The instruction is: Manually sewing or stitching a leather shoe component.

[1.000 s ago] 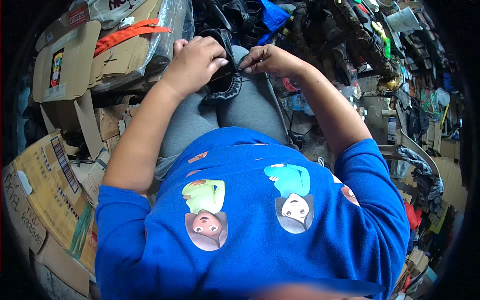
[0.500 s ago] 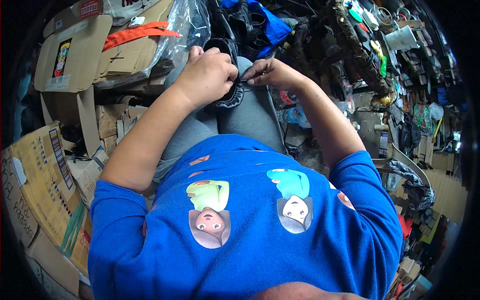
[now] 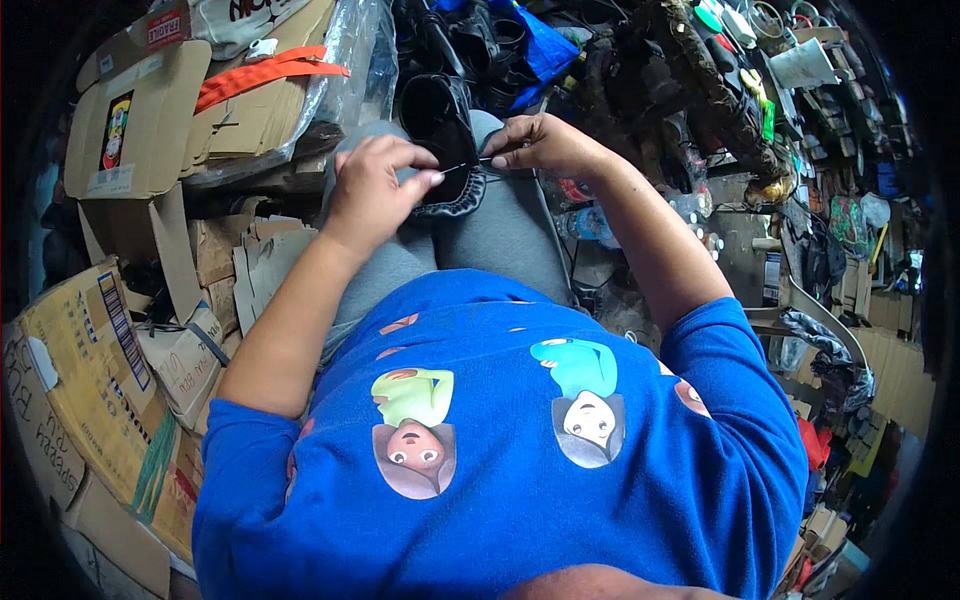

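While flattened brown cardboard boxes (image 3: 110, 330) pile up at nine o'clock, with an orange strap (image 3: 262, 72) across those at eleven, the person sits in a blue printed shirt (image 3: 500, 450) and grey trousers (image 3: 500, 235). The left hand (image 3: 375, 185) pinches narrow on a thin thread or needle (image 3: 460, 166); which one cannot be told. It rests on a black leather shoe upper (image 3: 445, 135) lying on the lap at twelve o'clock. The right hand (image 3: 545, 145) pinches the thread's other end just beside the upper. Blue plastic (image 3: 545, 45) lies beyond, and dark cluttered goods (image 3: 800, 200) fill two o'clock.
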Motion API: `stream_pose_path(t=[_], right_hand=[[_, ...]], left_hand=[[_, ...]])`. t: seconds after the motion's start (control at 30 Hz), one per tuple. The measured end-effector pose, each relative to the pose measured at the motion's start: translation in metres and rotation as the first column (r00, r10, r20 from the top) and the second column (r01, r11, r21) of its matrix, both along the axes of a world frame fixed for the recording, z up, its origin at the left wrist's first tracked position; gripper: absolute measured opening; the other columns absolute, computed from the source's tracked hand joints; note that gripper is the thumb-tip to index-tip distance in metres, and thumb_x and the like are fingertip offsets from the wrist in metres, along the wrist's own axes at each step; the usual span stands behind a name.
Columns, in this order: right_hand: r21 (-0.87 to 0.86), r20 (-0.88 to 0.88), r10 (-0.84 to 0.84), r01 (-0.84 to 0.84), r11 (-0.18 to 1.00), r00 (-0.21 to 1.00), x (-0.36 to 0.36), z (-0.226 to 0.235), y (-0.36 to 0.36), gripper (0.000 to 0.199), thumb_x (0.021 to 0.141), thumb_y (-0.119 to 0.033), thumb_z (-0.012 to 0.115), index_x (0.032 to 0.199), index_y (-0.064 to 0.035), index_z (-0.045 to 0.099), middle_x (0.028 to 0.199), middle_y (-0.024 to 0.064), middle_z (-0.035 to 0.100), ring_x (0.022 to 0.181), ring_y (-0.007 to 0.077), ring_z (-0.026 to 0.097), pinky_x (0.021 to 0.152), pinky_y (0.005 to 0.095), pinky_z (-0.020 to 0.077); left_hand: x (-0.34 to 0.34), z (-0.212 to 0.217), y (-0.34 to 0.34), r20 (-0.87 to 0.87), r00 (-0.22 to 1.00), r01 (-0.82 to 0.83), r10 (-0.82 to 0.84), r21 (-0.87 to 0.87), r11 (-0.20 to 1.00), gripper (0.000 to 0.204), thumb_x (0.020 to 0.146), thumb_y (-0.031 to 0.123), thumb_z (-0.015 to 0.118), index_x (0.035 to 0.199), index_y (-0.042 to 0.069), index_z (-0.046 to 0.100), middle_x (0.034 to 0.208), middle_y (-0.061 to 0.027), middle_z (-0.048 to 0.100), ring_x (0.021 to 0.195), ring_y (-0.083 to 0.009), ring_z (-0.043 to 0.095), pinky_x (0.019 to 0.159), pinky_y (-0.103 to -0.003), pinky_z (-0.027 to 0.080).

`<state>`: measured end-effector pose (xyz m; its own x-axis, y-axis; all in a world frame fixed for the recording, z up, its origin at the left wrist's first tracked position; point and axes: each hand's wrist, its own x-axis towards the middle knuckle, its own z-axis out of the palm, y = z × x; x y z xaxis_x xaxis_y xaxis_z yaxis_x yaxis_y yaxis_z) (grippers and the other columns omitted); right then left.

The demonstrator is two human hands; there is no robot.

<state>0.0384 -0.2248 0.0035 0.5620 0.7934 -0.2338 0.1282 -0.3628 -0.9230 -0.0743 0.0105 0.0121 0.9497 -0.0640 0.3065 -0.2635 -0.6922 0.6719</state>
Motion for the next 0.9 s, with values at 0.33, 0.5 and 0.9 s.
stream_pose_path(t=[0.33,0.5,0.9], right_hand=[[0.008,-0.089,-0.026,0.026,1.000,0.996,0.000,-0.002,0.006,0.022,0.080,-0.008,0.070,0.102,-0.0043,0.069,0.094,0.0015,0.068,0.088,0.0095,0.060,0.086,0.0258,0.0455],[0.025,-0.124,-0.054,0.058,0.998,0.991,-0.002,-0.006,0.006,0.023,0.079,-0.009,0.071,0.101,-0.0043,0.068,0.092,-0.0005,0.067,0.084,0.0078,0.058,0.083,0.0247,0.0458],[-0.186,-0.035,0.055,-0.061,0.981,0.998,0.011,0.025,0.028,0.019,0.078,-0.007,0.072,0.095,-0.0026,0.065,0.084,-0.0007,0.065,0.081,0.0079,0.058,0.079,0.0248,0.0461]], left_hand=[[0.001,-0.015,-0.008,-0.207,0.977,-0.047,0.057,0.054,0.997,0.015,0.072,0.022,0.071,0.086,0.019,0.072,0.084,0.0023,0.067,0.091,-0.0170,0.055,0.085,-0.036,0.030],[0.007,-0.018,-0.022,-0.293,0.950,-0.092,0.108,0.067,0.993,0.017,0.071,0.026,0.072,0.086,0.019,0.071,0.082,0.0035,0.068,0.090,-0.0164,0.055,0.083,-0.036,0.029],[0.024,-0.016,-0.027,-0.435,0.900,-0.009,0.005,-0.008,1.000,0.024,0.069,0.013,0.072,0.090,0.010,0.061,0.080,-0.0016,0.067,0.078,-0.0181,0.063,0.077,-0.034,0.035]])
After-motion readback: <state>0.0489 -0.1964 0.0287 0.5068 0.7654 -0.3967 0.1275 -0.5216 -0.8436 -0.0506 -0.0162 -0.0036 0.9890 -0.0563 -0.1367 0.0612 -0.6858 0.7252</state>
